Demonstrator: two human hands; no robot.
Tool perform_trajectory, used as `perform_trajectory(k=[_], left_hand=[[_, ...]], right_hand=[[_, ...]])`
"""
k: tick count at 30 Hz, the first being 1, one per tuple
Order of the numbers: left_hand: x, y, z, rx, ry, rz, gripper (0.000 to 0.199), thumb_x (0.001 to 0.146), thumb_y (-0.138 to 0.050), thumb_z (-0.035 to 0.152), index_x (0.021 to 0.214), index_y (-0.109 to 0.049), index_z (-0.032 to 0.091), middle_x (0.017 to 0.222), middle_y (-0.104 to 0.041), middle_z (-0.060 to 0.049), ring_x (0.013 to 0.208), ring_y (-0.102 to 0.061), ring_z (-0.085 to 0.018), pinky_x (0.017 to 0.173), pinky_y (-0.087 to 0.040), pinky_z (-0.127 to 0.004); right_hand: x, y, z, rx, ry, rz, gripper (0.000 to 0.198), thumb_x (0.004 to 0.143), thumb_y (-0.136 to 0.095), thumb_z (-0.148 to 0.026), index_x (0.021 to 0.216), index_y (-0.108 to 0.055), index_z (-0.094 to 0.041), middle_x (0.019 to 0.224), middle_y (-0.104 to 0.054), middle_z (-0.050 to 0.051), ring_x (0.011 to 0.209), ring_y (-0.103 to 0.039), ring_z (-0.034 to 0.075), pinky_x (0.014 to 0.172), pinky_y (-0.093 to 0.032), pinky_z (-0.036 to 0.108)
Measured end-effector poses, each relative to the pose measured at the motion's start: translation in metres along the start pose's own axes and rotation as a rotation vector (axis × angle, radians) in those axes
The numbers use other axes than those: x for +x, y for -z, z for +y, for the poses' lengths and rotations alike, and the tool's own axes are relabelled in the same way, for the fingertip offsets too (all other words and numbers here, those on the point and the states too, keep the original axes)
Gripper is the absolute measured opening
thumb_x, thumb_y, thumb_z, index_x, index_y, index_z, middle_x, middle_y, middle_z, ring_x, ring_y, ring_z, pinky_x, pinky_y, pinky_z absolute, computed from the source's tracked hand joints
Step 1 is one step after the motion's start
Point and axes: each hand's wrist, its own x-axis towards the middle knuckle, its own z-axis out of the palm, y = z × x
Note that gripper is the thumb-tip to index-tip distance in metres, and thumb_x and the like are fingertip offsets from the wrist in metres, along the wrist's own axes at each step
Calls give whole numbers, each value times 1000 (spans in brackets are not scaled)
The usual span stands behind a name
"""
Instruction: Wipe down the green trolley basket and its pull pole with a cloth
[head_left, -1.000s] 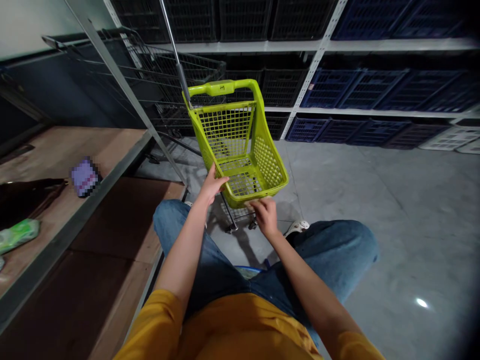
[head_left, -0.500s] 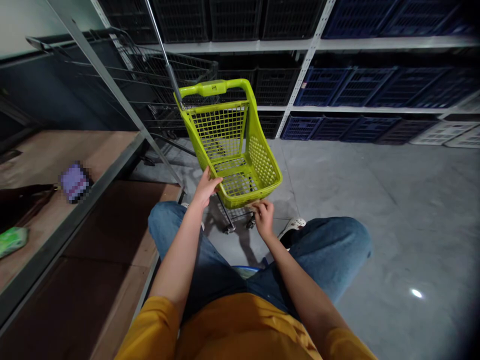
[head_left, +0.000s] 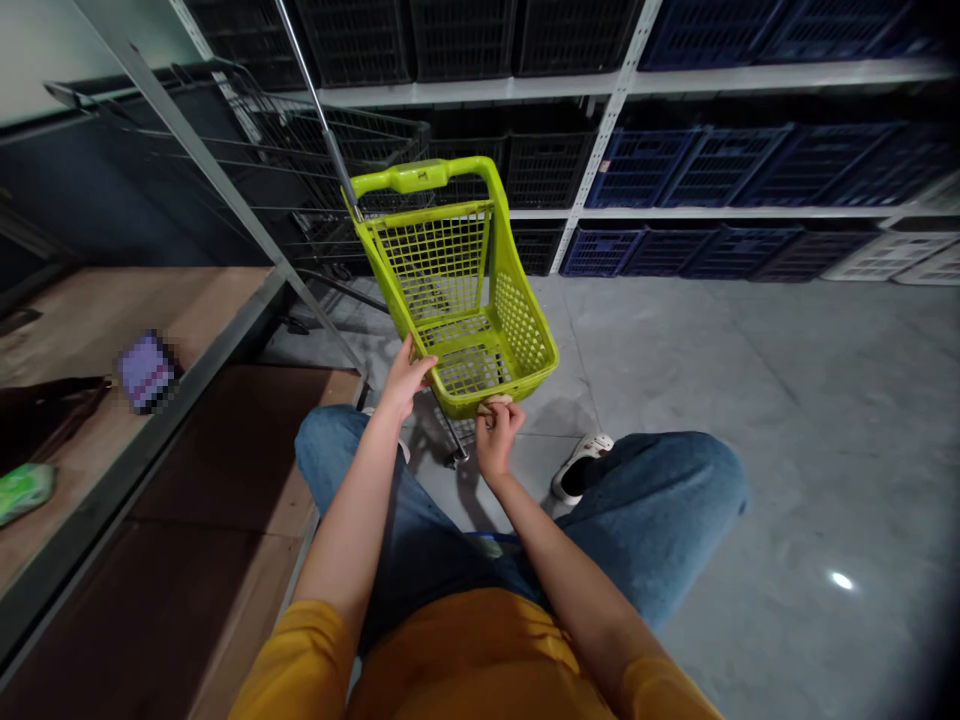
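A small lime-green child's shopping cart [head_left: 516,318] stands before my knees, its basket turned toward me. The metal pole [head_left: 324,120] rises from its back left corner. My left hand [head_left: 405,382] grips the basket's rim at the near left corner, thumb over the edge and the other fingers along the outside. Pinched in my right hand [head_left: 498,440] is a light beige cloth [head_left: 495,402], pressed against the basket's near end just below the rim. My fingers hide part of the cloth.
Left of me is a brown-topped metal-framed shelf [head_left: 225,300] with a blurred purple item [head_left: 147,372] and a green packet [head_left: 25,490]. A dark wire cart [head_left: 352,140] stands behind the green one. Racks of black and blue crates [head_left: 645,165] line the back above grey floor [head_left: 810,400].
My right hand has moved left along the basket's near end with the cloth. My left hand keeps its place on the rim. The view has shifted slightly.
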Motion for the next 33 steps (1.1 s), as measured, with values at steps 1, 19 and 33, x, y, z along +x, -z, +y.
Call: perform_trajectory(k=[1, 19, 33], left_hand=[[0, 4, 0, -13, -6, -7, 74, 74, -71, 26, 143, -47, 39, 151, -50, 2, 121, -61, -23, 88, -59, -36], [-7, 14, 1, -21, -16, -59, 74, 76, -71, 25, 145, -46, 38, 155, -44, 2, 118, -62, -22, 83, -60, -31], [-12, -11, -3, -32, -26, -9, 72, 76, -72, 30, 143, -47, 37, 148, -52, 0, 119, -62, -24, 86, -58, -36]], right_hand=[[-3, 1, -2, 10, 22, -35, 22, 89, -49, -21, 106, -62, -21, 111, -47, 12, 108, -51, 24, 95, -48, 44], [29, 59, 56, -238, 387, -262, 20, 92, -50, -14, 95, -68, -22, 103, -59, 8, 102, -52, 23, 90, -47, 41], [-36, -30, -5, 61, -208, 76, 15, 80, -44, -10, 82, -41, -25, 91, -49, 6, 87, -49, 20, 82, -46, 34]])
